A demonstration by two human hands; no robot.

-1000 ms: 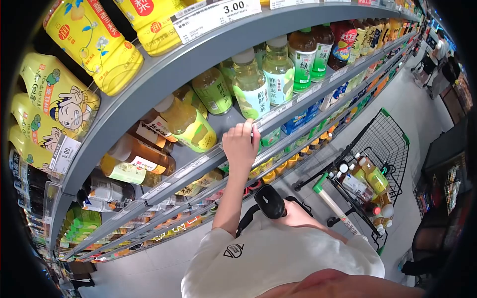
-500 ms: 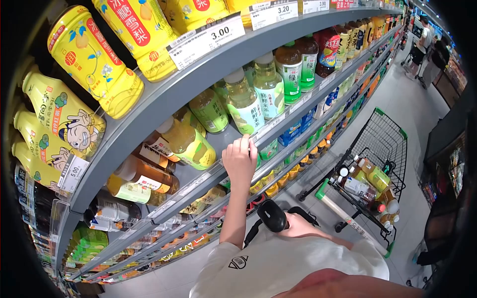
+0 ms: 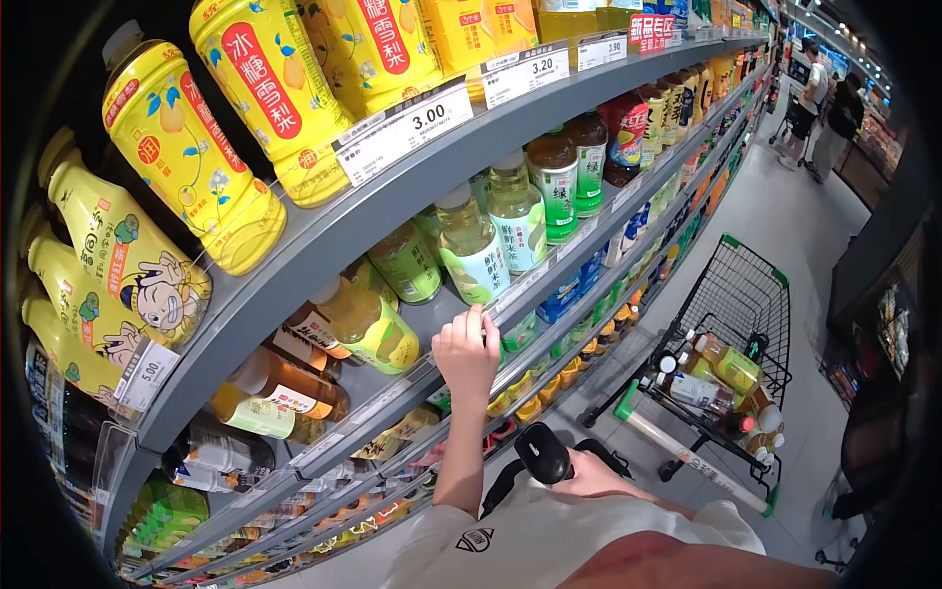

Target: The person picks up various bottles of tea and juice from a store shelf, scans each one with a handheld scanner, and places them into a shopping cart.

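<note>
My left hand (image 3: 465, 355) rests at the front edge of the middle shelf (image 3: 392, 385), its fingers bent together over the rim. Just beyond its fingertips stands a clear bottle with a pale green and white label (image 3: 476, 260); a similar bottle (image 3: 517, 224) is beside it. To the hand's left, a yellow-green bottle (image 3: 378, 339) leans on the same shelf. Lower down, near my body, my right hand (image 3: 594, 475) is closed at a black oval device (image 3: 543, 454), which partly hides its fingers.
Above are large yellow bottles (image 3: 182, 157) and price tags (image 3: 417, 123). A shopping cart (image 3: 741, 314) holding several bottles (image 3: 721, 378) stands at the right. Two people (image 3: 810, 93) with a cart are farther down the aisle. Lower shelves hold more drinks.
The view has shifted, so shelf bottles and my left hand appear lower. My left hand remains at the shelf edge; my right hand remains at the black device. The distant people show more fully.
</note>
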